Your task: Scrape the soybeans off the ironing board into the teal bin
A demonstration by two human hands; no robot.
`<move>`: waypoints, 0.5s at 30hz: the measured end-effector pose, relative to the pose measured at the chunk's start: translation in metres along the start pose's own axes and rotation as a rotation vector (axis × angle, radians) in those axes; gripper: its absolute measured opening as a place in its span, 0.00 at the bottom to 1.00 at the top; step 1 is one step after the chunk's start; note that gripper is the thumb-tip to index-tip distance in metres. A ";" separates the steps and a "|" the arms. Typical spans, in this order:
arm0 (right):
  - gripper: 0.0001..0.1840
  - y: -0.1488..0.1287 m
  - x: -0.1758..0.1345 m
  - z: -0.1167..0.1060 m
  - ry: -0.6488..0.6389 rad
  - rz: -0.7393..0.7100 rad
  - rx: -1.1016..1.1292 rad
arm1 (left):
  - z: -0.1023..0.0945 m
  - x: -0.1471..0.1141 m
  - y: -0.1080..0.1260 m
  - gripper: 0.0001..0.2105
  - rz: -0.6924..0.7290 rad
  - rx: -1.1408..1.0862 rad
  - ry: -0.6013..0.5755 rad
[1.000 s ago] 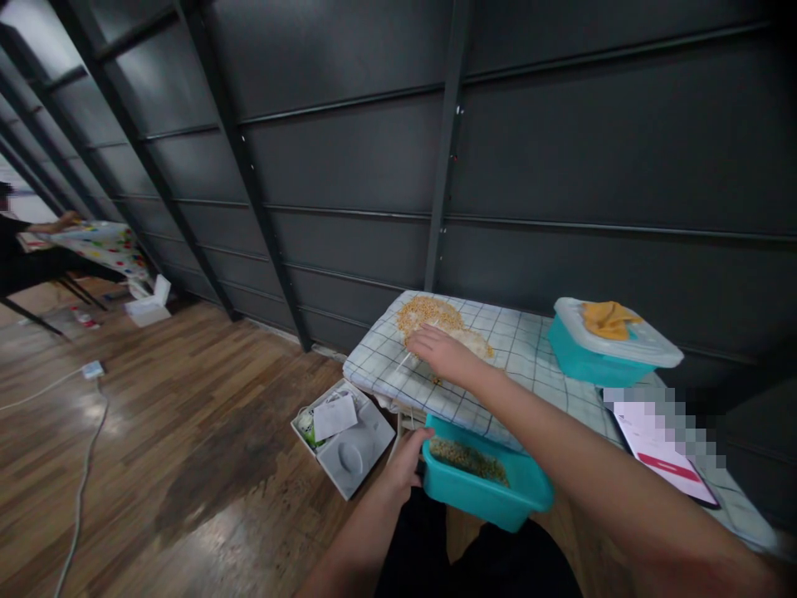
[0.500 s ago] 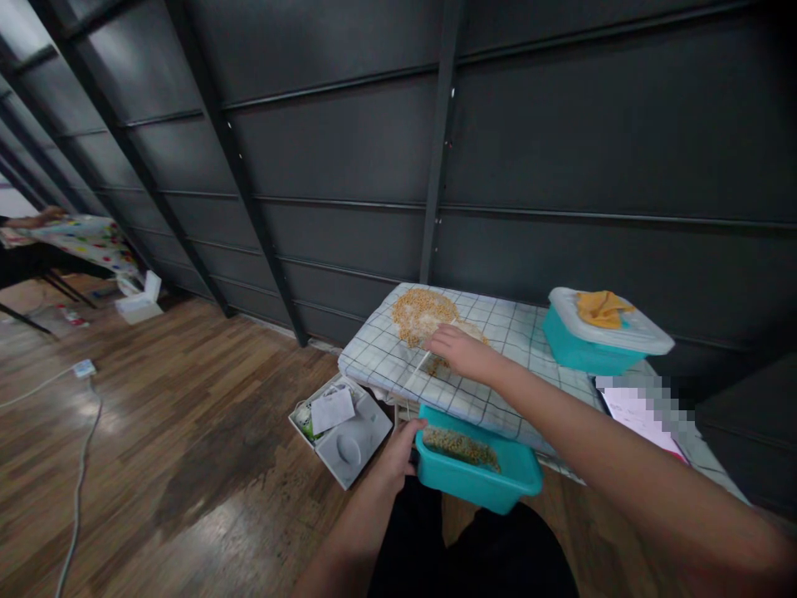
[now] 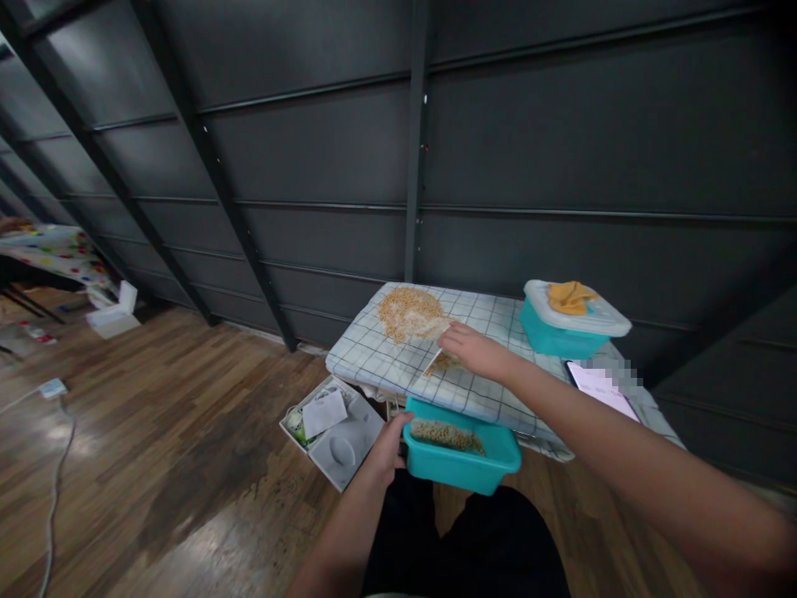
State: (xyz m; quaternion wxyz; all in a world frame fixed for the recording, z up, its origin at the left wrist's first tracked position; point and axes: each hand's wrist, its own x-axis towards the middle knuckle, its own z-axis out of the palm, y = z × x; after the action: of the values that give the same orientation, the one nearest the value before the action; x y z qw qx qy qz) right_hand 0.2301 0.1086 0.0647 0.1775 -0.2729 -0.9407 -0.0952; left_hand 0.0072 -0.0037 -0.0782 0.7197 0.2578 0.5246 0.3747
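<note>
My left hand (image 3: pixel 387 448) is closed on the left end of a teal plastic bin (image 3: pixel 464 472), held just below the table's front edge. Inside the bin lies a band of mixed grains (image 3: pixel 448 436), whitish, yellow and greenish. Over the table, my right hand (image 3: pixel 471 349) has its fingers closed on a thin white strip (image 3: pixel 434 360), seen mostly edge-on; its exact kind is unclear. A pile of yellow beans (image 3: pixel 404 306) with pale grains spreads beyond that hand. Some more beans (image 3: pixel 443 363) lie beside the strip, partly hidden by the hand.
A checkered cloth (image 3: pixel 361 349) covers the table. At its right stand a lidded teal box (image 3: pixel 560 339) with an orange cloth (image 3: pixel 569 296) on top and a phone (image 3: pixel 601 386). An open white box (image 3: pixel 342 453) is left of the bin. A cable (image 3: pixel 59 482) crosses the floor.
The view has shifted, so the table and boxes appear slightly further left. My right hand stays over the beans with the strip, and my left hand keeps its hold on the bin.
</note>
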 end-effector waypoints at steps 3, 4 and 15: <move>0.19 0.000 -0.006 -0.005 -0.016 0.023 -0.010 | 0.002 -0.004 0.002 0.26 0.012 0.008 -0.020; 0.20 -0.001 -0.008 -0.007 -0.024 0.032 -0.015 | 0.003 -0.005 0.003 0.26 0.014 0.011 -0.024; 0.24 -0.001 -0.015 -0.026 -0.085 0.304 -0.192 | 0.002 -0.007 0.005 0.26 -0.018 0.007 -0.031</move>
State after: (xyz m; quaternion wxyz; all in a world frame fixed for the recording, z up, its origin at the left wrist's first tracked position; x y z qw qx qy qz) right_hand 0.2487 0.0939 0.0834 0.1234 -0.4316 -0.8818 -0.1450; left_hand 0.0070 -0.0062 -0.0697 0.7302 0.2614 0.5170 0.3621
